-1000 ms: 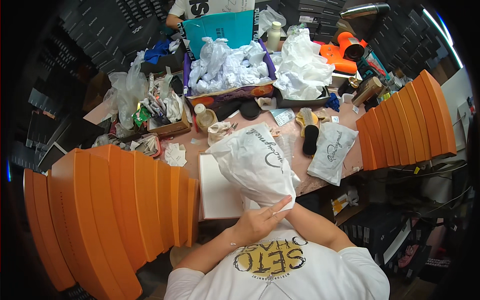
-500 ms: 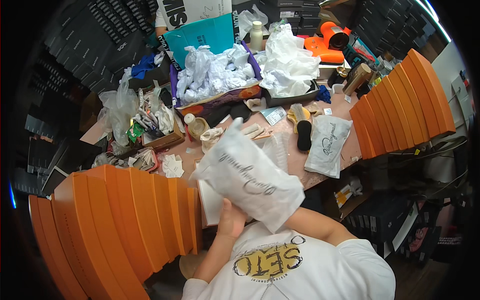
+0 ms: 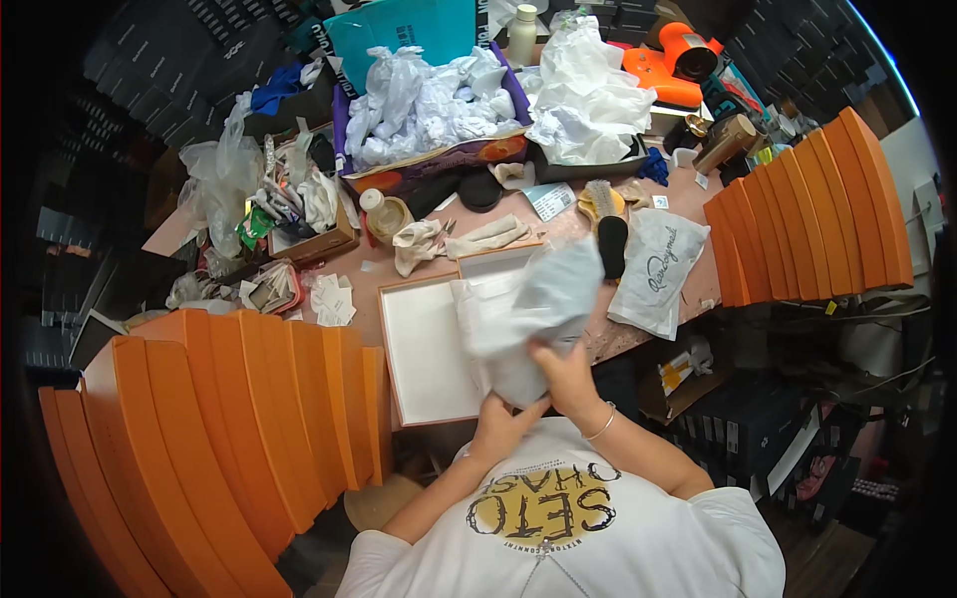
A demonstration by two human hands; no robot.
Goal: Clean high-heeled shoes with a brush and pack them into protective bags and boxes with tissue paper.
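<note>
A stuffed white drawstring-style bag (image 3: 558, 289), smeared by motion, is tilted up in front of me. My right hand (image 3: 566, 381) grips its near right side, with the thumb lying over the front. Under its lower end, the curled fingers of my left hand (image 3: 505, 427) hold it too. What fills the bag is hidden. Behind and beneath it lies an open shallow box (image 3: 427, 357) with a white inside and orange-brown rims. White wrapping (image 3: 477, 319) shows between the box and the bag. A second, flat white bag (image 3: 660, 274) with dark script rests at the table's right.
Stacked orange boxes rise at the left (image 3: 229, 419) and right (image 3: 812, 214). Farther back stand a purple carton (image 3: 439, 171) of crumpled white paper, an orange heat gun (image 3: 666, 78) and a bottle (image 3: 386, 216). A black-and-yellow brush (image 3: 611, 239) lies beside the flat bag.
The held bag has swung from lying slantwise to more upright and moved right, uncovering the open box. My right hand, hidden behind it before, now shows on its front.
</note>
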